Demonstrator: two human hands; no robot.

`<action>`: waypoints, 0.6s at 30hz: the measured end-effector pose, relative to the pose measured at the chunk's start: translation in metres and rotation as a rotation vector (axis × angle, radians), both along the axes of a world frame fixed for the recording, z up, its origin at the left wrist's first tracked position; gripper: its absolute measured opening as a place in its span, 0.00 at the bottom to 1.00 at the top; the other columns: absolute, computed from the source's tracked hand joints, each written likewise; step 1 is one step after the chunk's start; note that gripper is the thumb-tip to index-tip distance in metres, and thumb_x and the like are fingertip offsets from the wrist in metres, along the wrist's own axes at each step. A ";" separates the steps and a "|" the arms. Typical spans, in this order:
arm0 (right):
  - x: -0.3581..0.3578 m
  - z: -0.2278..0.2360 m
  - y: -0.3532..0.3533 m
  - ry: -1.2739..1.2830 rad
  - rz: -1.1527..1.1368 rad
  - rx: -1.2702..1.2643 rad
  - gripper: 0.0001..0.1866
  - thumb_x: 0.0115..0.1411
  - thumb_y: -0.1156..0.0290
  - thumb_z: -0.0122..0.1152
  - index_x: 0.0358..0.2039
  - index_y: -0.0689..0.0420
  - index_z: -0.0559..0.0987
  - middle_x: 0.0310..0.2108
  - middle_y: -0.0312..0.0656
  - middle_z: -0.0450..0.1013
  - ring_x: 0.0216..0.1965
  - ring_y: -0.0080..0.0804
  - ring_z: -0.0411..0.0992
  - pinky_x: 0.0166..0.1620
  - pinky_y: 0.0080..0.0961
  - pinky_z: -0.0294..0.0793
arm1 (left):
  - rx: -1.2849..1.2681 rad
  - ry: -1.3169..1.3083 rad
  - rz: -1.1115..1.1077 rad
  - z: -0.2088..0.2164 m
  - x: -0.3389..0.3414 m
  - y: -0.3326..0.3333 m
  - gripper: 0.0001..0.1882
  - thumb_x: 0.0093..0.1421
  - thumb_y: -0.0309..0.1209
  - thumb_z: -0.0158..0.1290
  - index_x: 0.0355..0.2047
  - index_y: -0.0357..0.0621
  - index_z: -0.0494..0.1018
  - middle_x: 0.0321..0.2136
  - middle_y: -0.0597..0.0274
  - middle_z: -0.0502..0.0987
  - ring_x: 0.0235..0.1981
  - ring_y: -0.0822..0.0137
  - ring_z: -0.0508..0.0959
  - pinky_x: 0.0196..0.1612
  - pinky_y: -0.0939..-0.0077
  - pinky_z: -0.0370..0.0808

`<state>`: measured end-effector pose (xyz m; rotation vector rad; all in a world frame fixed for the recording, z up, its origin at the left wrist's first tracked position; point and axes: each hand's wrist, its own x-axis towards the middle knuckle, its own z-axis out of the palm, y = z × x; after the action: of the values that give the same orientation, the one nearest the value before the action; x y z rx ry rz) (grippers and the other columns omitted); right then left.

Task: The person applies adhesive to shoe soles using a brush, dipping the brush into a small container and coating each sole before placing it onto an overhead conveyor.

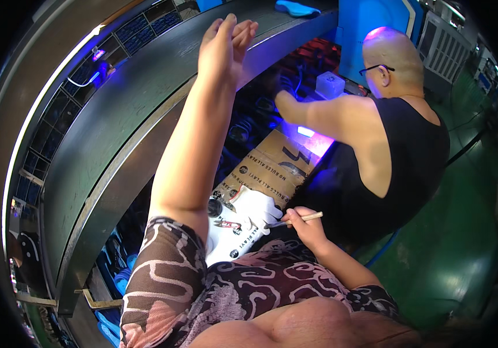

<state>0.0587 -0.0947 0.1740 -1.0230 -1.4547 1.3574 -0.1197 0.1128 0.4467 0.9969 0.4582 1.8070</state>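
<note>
My left hand (224, 49) is raised over the conveyor belt (144, 75), its fingers loosely curved and apart, with nothing visible in it. In my right hand (307, 229) is a slim brush (312, 216) with a pale wooden handle, gripped between thumb and fingers. The dark end of the brush points left, close to a white glove (254, 206). That glove lies on a white printed sheet (220, 249) in front of me. Small red-handled snips (227, 225) rest on the sheet too. Farther along the belt lies a blue shoe sole (297, 8).
A co-worker (414, 136) in a black sleeveless top sits close on my right, one arm reaching under the belt. Between us stands a printed cardboard box (275, 162). Beyond are a clear plastic box (330, 85) and a blue machine (370, 23). Blue pieces (122, 278) lie below the belt.
</note>
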 end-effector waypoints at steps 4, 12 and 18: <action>-0.002 -0.003 -0.002 0.052 0.041 -0.104 0.16 0.62 0.65 0.49 0.24 0.63 0.77 0.20 0.37 0.71 0.23 0.20 0.67 0.28 0.18 0.66 | 0.074 0.567 0.235 -0.053 -0.028 -0.109 0.27 0.60 0.30 0.49 0.56 0.34 0.55 0.31 0.51 0.75 0.28 0.65 0.77 0.33 0.78 0.75; -0.037 0.000 -0.010 0.154 0.239 -0.143 0.13 0.61 0.68 0.50 0.25 0.62 0.78 0.20 0.35 0.72 0.22 0.18 0.67 0.27 0.17 0.66 | -0.467 1.431 1.291 -0.217 -0.216 -0.434 0.06 0.51 0.21 0.52 0.31 0.36 0.72 0.34 0.53 0.75 0.38 0.60 0.75 0.44 0.70 0.70; -0.087 0.032 -0.021 0.087 0.464 -0.225 0.12 0.61 0.69 0.49 0.28 0.62 0.77 0.23 0.36 0.73 0.25 0.19 0.68 0.32 0.17 0.68 | -1.302 1.508 1.665 -0.224 -0.212 -0.608 0.22 0.49 0.29 0.57 0.44 0.34 0.68 0.42 0.43 0.71 0.46 0.47 0.69 0.53 0.60 0.62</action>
<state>-0.0285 -0.1154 0.2064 -0.7737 -1.5579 1.9077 -0.3317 -0.4957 0.2222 0.6432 3.4917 0.6810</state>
